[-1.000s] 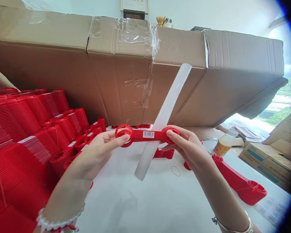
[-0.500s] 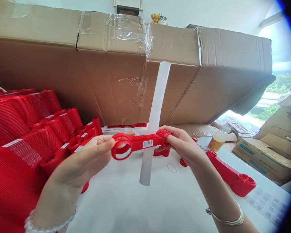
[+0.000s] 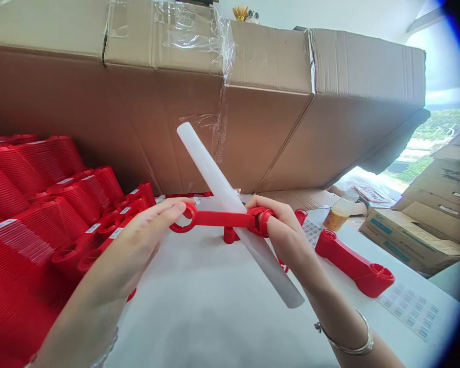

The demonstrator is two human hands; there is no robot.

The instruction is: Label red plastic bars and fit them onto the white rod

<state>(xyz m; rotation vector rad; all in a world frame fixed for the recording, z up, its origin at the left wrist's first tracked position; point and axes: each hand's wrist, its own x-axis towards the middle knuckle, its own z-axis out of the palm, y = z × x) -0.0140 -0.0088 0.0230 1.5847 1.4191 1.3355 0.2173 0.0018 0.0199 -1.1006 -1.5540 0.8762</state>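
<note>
One red double-ringed piece (image 3: 224,219) is held up over the white table (image 3: 199,317), spanned between the left hand (image 3: 143,235) and the right hand (image 3: 285,230). At one ring, the outer rim is pinched between the left thumb and fingers, which are almost closed. The other end is gripped more fully by the curled right fingers; more than one rim is seen there, though how many pieces are nested cannot be told.

The piece looks like light, stiff moulded plastic, probably smooth enough to twist in a loose pinch. It is best taken by the thick ring ends, since the slim bar could be flexed if squeezed or bent, and the thin rims might be cracked by hard pressure. Behind the bar, a translucent white strip (image 3: 218,184) is crossed at a slant. It seems light, slick and rather springy, easily creased; where it is supported is hidden.

Beyond, a red bundle (image 3: 354,263) is laid on the table beside a label sheet (image 3: 410,306). To the left, red stacks (image 3: 67,214) are piled close together; these would likely be heavier and better carried from beneath. Farther back, a bottle (image 3: 339,212) is seen before a large cardboard box (image 3: 168,117).
</note>
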